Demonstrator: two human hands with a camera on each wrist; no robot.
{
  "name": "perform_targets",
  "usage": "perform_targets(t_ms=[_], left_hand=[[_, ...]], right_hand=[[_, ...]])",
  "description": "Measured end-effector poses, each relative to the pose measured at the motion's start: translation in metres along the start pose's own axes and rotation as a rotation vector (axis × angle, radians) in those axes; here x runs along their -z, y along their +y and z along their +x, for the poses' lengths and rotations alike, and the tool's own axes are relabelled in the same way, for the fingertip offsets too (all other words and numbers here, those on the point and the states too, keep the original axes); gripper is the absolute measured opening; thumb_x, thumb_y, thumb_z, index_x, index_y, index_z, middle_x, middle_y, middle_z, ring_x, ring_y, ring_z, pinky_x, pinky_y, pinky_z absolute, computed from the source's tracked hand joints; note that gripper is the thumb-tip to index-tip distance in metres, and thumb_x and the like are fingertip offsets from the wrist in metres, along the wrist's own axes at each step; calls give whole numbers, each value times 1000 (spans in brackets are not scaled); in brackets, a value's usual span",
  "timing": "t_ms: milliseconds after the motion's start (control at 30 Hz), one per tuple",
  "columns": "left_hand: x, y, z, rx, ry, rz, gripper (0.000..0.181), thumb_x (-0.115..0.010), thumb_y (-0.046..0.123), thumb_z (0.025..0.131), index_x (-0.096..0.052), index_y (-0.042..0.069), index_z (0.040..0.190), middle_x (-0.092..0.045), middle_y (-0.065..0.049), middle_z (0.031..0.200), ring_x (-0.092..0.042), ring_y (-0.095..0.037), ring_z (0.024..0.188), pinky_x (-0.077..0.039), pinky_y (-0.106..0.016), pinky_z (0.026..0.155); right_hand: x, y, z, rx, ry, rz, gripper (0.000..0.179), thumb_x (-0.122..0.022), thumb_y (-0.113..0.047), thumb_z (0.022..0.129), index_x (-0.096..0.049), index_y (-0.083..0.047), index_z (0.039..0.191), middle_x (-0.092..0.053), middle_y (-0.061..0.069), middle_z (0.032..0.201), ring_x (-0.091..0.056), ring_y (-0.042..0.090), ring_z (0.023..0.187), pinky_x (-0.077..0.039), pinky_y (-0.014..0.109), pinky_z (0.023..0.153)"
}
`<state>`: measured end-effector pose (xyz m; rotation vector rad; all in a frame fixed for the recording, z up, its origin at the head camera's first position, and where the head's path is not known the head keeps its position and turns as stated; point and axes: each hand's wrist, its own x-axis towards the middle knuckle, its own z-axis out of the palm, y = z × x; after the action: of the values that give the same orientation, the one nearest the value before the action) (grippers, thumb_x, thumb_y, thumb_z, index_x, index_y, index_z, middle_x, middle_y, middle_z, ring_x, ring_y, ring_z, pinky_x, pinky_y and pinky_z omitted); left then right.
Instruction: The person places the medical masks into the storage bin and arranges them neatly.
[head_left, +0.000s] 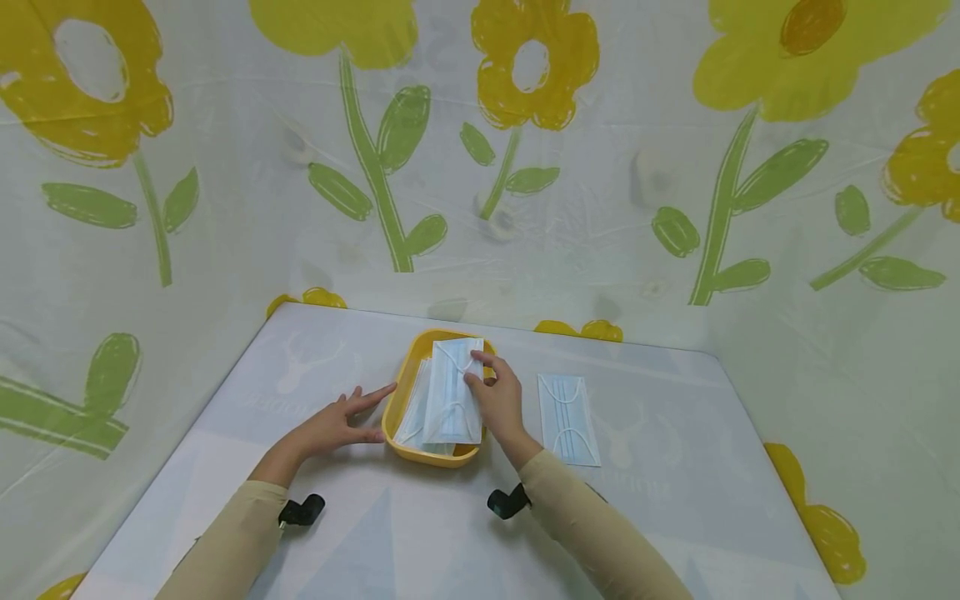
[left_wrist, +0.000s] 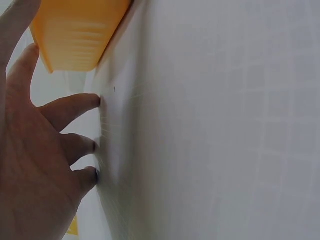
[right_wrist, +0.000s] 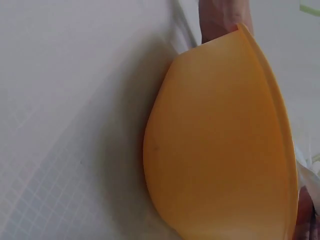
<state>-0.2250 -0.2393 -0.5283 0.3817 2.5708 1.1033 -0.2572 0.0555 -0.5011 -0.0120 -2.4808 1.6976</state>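
A yellow plastic basket [head_left: 431,458] stands on the table with several pale blue face masks [head_left: 411,417] lying inside. With thumb and fingers, my right hand [head_left: 501,402] pinches the right edge of another face mask [head_left: 453,404], its white ear loops facing up, over the basket's opening. At the left, my left hand [head_left: 333,427] has its fingers spread, index fingertip and thumb at the basket's rim. In the left wrist view the other fingertips of that hand [left_wrist: 37,150] rest on the table. The right wrist view is mostly filled by the basket's side [right_wrist: 220,135].
One more face mask [head_left: 568,421] lies flat on the table [head_left: 652,500], right of the basket, beside my right wrist. A flower-printed curtain [head_left: 600,208] surrounds the table at the back and sides. A black wrist camera [head_left: 508,502] juts out from the right sleeve.
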Motion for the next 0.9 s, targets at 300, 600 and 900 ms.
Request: perform_targets(t_ms=[300,600,900], left_hand=[[0,1,0,18,-7,8,91,-77,57,83,-32,39,160,-23,-16,166,-1,-58,149,-6,-83,108],[0,2,0,22,-10,1,91,-77,57,84,-31,40,160,-22,-16,166,0,-58,149,-7,-83,107],[0,1,0,22,-11,10,91,-77,59,84,-31,40,160,-21,-19,166,0,-60,148,-8,-84,107]], right_hand=[[-7,-5,-2,23,-60,17,39,-75,-11,93,-68,-18,130,-63,7,130,-63,20,83,-60,31,75],[-9,-10,-3,33,-128,-26,46,-75,-6,92,-65,-14,136,-62,8,134,-63,20,85,-60,29,73],[-5,-12,-4,32,-224,-115,49,-74,-9,93,-62,-13,140,-62,10,136,-66,23,97,-60,29,74]])
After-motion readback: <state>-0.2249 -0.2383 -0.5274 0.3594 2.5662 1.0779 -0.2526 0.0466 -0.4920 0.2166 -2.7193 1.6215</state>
